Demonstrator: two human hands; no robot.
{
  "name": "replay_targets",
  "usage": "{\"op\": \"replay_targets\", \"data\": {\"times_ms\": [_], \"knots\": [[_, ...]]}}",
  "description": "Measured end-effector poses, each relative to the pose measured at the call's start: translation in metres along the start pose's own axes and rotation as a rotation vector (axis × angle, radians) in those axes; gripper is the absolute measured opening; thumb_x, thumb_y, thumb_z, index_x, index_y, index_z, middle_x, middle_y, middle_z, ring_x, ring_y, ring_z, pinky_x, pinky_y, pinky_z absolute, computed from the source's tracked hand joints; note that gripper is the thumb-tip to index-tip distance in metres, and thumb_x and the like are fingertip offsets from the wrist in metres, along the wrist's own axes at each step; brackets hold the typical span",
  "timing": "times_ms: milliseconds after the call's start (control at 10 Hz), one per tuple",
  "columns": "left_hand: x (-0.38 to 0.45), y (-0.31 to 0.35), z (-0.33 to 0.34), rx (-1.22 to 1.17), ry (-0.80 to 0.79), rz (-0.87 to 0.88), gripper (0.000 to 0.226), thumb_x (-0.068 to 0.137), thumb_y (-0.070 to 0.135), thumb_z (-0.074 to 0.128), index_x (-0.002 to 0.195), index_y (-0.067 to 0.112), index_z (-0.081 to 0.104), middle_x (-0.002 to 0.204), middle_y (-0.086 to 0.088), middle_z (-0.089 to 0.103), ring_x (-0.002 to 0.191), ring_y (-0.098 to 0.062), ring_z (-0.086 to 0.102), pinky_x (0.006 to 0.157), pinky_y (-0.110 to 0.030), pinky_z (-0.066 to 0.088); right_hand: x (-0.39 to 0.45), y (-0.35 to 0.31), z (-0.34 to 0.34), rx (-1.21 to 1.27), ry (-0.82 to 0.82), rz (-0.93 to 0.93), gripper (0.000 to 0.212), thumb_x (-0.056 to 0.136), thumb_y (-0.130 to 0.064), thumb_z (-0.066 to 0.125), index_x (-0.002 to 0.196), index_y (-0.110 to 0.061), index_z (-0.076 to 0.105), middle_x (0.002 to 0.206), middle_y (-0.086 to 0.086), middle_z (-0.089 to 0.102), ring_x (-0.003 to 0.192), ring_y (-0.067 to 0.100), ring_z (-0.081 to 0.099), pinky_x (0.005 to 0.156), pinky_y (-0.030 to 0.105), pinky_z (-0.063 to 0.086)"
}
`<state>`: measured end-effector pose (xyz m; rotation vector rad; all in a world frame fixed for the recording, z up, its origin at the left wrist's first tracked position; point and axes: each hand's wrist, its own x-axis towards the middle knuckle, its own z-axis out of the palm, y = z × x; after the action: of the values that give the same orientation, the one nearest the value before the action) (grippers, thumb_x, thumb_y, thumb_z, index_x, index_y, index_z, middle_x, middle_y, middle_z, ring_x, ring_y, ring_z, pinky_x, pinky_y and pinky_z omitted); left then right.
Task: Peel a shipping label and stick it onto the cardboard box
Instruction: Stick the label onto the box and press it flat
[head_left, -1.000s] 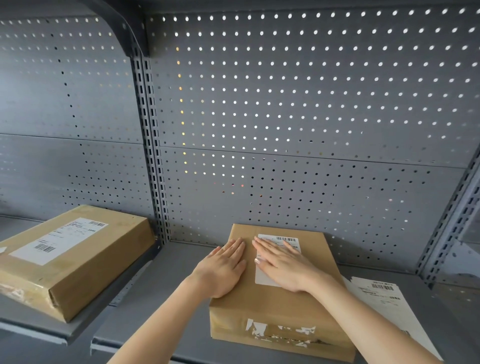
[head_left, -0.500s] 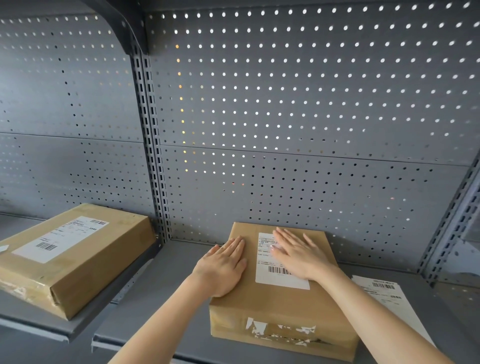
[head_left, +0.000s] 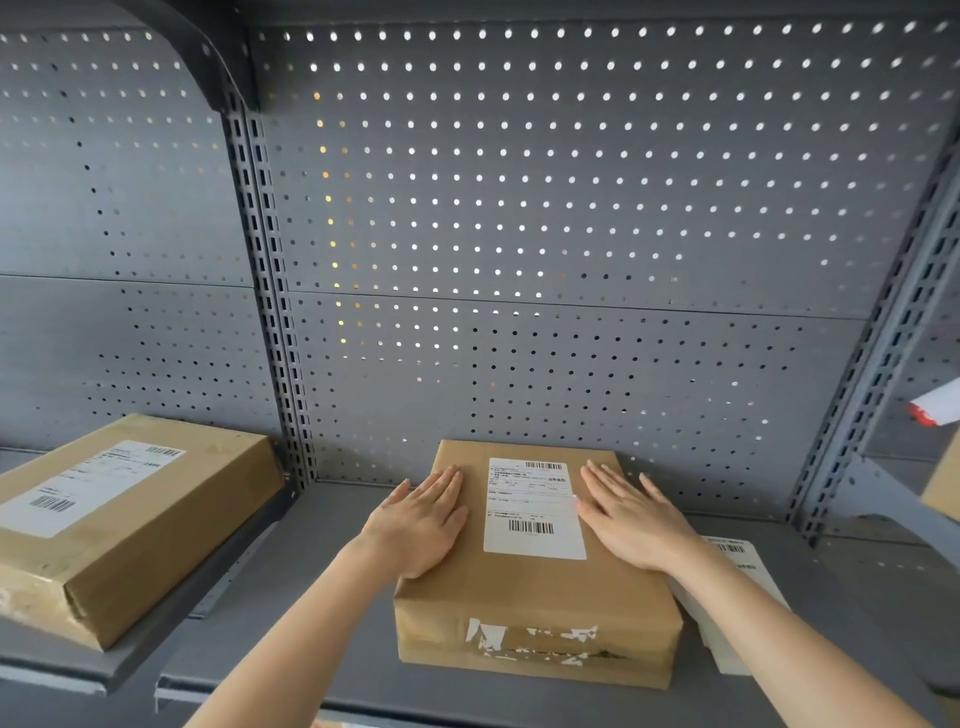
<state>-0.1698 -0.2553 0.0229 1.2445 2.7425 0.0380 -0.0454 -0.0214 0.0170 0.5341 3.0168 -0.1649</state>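
A brown cardboard box (head_left: 535, 592) lies flat on the grey metal shelf (head_left: 311, 597) in front of me. A white shipping label (head_left: 532, 509) with barcodes lies flat on its top, fully visible. My left hand (head_left: 421, 519) rests palm down on the box's left edge, fingers together and flat. My right hand (head_left: 631, 519) rests palm down on the box top just right of the label, fingers slightly spread. Neither hand holds anything.
A second labelled cardboard box (head_left: 119, 514) sits on the neighbouring shelf at the left. A label sheet (head_left: 737, 597) lies on the shelf right of the box, partly under my right forearm. Perforated grey back panels and slotted uprights (head_left: 270, 312) stand behind.
My right hand slid rightward across the label and off it, so the whole label now shows. My left hand stayed on the box's left edge.
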Motion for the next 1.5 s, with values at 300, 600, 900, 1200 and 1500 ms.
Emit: {"op": "replay_targets", "data": {"times_ms": [300,600,900,1200,1500], "knots": [[0.003,0.046,-0.009,-0.024,0.056,0.224,0.055,0.101,0.037,0.012,0.148,0.02,-0.01,0.157,0.009,-0.015,0.143,-0.003,-0.013,0.117,-0.03,-0.012,-0.01,-0.003,0.002,0.011,0.021,0.009,0.06,0.098,-0.05,0.005,0.15,-0.023,-0.009,0.157,-0.01,-0.014,0.143,0.003,-0.014,0.118,0.037,-0.011],[0.026,0.073,-0.001,0.02,-0.021,0.279,0.057,0.1,0.04,0.013,0.148,0.02,-0.009,0.157,0.008,-0.013,0.143,-0.004,-0.013,0.118,-0.032,-0.009,-0.013,-0.003,0.002,0.028,0.026,0.007,0.058,0.1,-0.047,0.007,0.151,-0.023,-0.008,0.158,-0.012,-0.014,0.143,0.001,-0.014,0.118,0.036,-0.011],[0.045,0.056,-0.002,0.045,-0.007,0.265,0.052,0.101,0.036,0.01,0.149,0.024,-0.005,0.158,0.011,-0.009,0.144,-0.004,-0.009,0.119,-0.038,-0.003,-0.013,-0.004,0.002,0.003,0.019,-0.002,0.059,0.099,-0.049,0.005,0.15,-0.023,-0.011,0.157,-0.012,-0.017,0.142,0.0,-0.016,0.118,0.036,-0.012],[0.059,0.047,0.002,-0.006,0.028,0.218,0.054,0.1,0.035,0.012,0.15,0.021,-0.001,0.159,0.008,-0.005,0.144,-0.004,-0.005,0.119,-0.035,-0.002,-0.012,-0.004,0.003,-0.003,0.027,0.005,0.061,0.097,-0.051,0.004,0.15,-0.024,-0.011,0.156,-0.012,-0.017,0.142,0.0,-0.016,0.119,0.037,-0.01],[0.059,0.02,0.0,-0.068,0.055,0.075,0.056,0.099,0.042,0.012,0.15,0.021,0.002,0.159,0.01,-0.003,0.144,-0.003,-0.004,0.119,-0.033,-0.002,-0.012,-0.004,0.004,0.011,0.034,0.007,0.059,0.098,-0.049,0.006,0.15,-0.024,-0.011,0.156,-0.013,-0.016,0.141,-0.001,-0.016,0.118,0.036,-0.011]]}}
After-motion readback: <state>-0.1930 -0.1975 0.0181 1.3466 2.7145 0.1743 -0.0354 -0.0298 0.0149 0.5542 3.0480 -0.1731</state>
